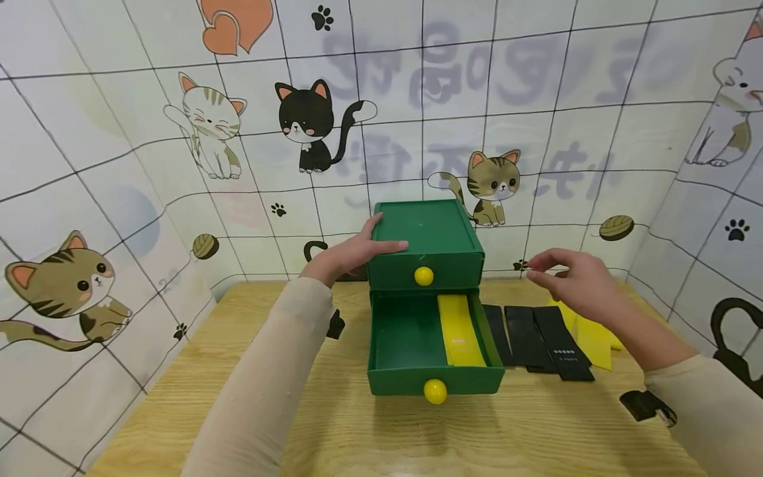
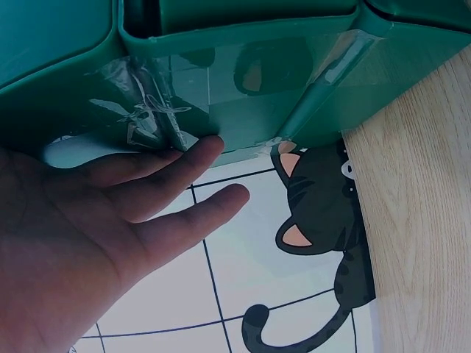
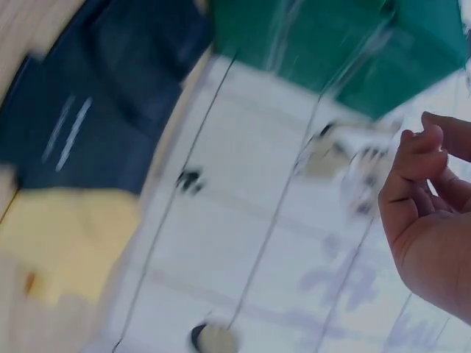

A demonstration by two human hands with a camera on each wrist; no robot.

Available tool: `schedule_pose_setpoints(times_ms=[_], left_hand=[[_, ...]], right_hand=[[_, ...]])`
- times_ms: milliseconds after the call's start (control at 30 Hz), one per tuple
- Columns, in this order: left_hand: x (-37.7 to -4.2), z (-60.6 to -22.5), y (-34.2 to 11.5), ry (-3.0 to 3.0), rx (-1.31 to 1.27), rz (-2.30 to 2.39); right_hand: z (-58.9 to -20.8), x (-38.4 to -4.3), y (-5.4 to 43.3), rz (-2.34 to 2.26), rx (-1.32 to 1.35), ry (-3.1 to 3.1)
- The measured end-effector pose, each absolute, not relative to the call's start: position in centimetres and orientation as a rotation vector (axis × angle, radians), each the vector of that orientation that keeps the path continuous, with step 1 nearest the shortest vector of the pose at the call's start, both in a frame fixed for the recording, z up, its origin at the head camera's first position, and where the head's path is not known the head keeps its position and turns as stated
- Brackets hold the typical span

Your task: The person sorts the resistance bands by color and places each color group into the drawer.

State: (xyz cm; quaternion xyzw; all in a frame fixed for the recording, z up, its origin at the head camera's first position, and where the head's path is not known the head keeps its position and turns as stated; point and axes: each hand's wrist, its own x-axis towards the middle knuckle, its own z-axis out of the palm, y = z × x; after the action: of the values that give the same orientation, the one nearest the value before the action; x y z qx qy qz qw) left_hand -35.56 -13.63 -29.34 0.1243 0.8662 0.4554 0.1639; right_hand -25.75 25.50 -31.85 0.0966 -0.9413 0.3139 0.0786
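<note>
A green two-drawer box (image 1: 426, 228) with yellow knobs stands on the table. Its lower drawer (image 1: 405, 331) is pulled out and holds a flat yellow strip (image 1: 459, 331) along its right side; the upper drawer is closed. My left hand (image 1: 357, 255) rests at the box's upper left, thumb over the top. The left wrist view shows its fingers (image 2: 184, 165) extended beside the taped side wall. My right hand (image 1: 578, 281) hovers above the table right of the box, fingers bent and holding nothing. Flat black strips (image 1: 539, 338) and yellow pieces (image 1: 593, 341) lie below it.
A wooden table (image 1: 334, 424) carries everything. Behind and at both sides hangs a white gridded sheet (image 1: 393, 86) printed with cartoon cats. Clear tape (image 2: 151, 110) covers the seams on the box's side.
</note>
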Motion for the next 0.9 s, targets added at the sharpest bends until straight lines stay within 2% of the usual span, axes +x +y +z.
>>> schedule_pose_setpoints(times_ms=[467, 667, 900], left_hand=[[-35.5, -29.1, -13.9, 2.479, 0.352, 1.299], [-35.8, -29.4, -13.8, 2.468, 0.349, 1.307], [-36.2, -29.7, -13.6, 2.464, 0.352, 1.306]], right_hand=[[-38.0, -30.0, 37.6, 0.951, 0.075, -2.919], [-40.8, -30.9, 41.0, 1.157, -0.006, -2.996], [-43.3, -31.8, 43.3, 1.127, -0.006, -3.184]])
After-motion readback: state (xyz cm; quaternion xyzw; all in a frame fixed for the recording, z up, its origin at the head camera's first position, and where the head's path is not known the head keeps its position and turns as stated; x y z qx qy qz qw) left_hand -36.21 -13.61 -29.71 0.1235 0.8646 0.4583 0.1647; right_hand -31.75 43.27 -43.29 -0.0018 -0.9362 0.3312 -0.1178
